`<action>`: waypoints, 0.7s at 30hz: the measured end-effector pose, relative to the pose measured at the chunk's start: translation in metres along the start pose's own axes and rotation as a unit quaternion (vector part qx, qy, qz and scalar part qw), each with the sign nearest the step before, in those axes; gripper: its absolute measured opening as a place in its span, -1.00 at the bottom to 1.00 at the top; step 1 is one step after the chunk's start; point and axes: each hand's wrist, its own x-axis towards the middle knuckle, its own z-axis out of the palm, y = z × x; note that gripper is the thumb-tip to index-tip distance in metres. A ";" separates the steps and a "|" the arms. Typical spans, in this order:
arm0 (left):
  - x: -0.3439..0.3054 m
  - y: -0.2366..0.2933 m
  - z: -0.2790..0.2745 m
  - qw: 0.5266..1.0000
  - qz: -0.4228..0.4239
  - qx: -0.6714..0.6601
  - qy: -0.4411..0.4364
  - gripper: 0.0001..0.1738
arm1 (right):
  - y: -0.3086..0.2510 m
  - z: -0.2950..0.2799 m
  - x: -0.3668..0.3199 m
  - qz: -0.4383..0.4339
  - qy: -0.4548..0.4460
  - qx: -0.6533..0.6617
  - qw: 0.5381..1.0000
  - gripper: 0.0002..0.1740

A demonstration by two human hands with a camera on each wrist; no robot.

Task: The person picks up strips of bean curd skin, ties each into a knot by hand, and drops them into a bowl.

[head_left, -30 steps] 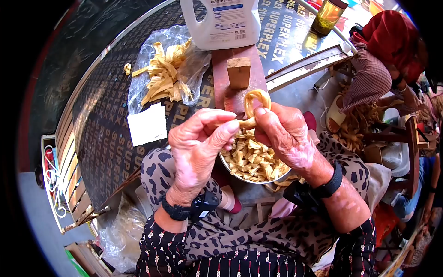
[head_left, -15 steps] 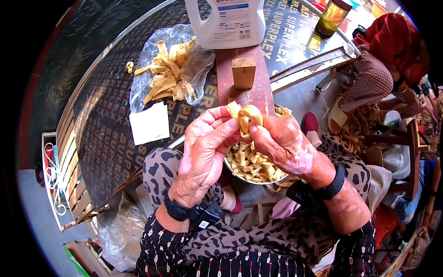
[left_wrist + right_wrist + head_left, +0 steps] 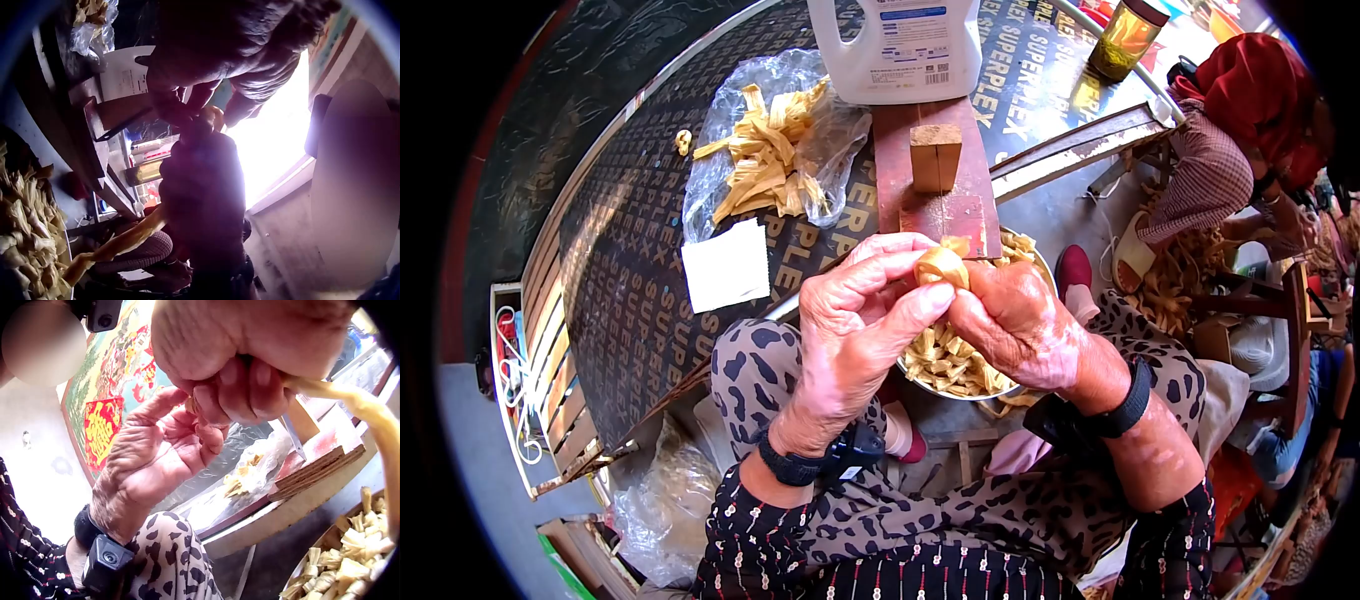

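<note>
A pale tan, leaf-like strip (image 3: 943, 266) is folded into a small loop between both hands. The left hand (image 3: 850, 310) pinches the loop between thumb and fingers from the left. From the other side, the right hand (image 3: 1035, 325) holds the strip with curled fingers. In the right wrist view, the twisted tail of the strip (image 3: 369, 406) trails out from under the right hand. Below the hands stands a round bowl (image 3: 975, 398) heaped with short knotted pieces (image 3: 940, 362) of similar material; the hands hide part of it.
A red-brown board (image 3: 895, 150) with an upright wood block (image 3: 935, 160) juts over the bowl. A white jug (image 3: 905, 60) stands behind. Loose strips (image 3: 770, 150) on plastic and a white sheet (image 3: 725, 267) lie left. Another person (image 3: 1230, 130) sits at the right.
The loop was larger and more open a second ago; it is now a small, tight curl. The hands have drawn closer together, and the left fingers now close around the loop.
</note>
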 end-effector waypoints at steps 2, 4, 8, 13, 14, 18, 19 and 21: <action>-0.001 -0.003 0.000 1.000 0.007 0.017 -0.013 -0.77 | 0.004 0.002 -0.003 0.002 -0.006 -0.008 1.000 -0.79; -0.001 -0.006 0.000 1.000 0.004 0.002 -0.010 -0.81 | 0.002 0.001 -0.004 0.009 -0.020 -0.008 1.000 -0.80; 0.001 -0.006 0.004 0.989 -0.011 -0.145 -0.005 -0.85 | -0.007 -0.005 -0.004 0.042 -0.013 0.019 0.999 -0.78; 0.002 -0.002 0.001 0.961 -0.067 -0.264 -0.051 -0.75 | -0.021 -0.011 -0.006 0.064 -0.020 0.053 0.996 -0.74; 0.001 -0.001 0.002 0.947 -0.093 -0.302 -0.060 -0.68 | -0.023 -0.011 -0.006 0.077 -0.026 0.068 0.994 -0.73; -0.002 0.007 0.007 0.902 -0.174 -0.391 -0.063 -0.60 | -0.029 -0.015 -0.006 0.045 -0.016 0.061 0.997 -0.75; -0.003 0.005 0.006 0.902 -0.174 -0.391 -0.063 -0.60 | -0.027 -0.015 -0.007 0.045 -0.016 0.061 0.997 -0.75; -0.005 0.001 0.005 0.871 -0.172 -0.447 -0.105 -0.63 | -0.023 -0.014 -0.009 -0.013 -0.015 0.022 1.000 -0.78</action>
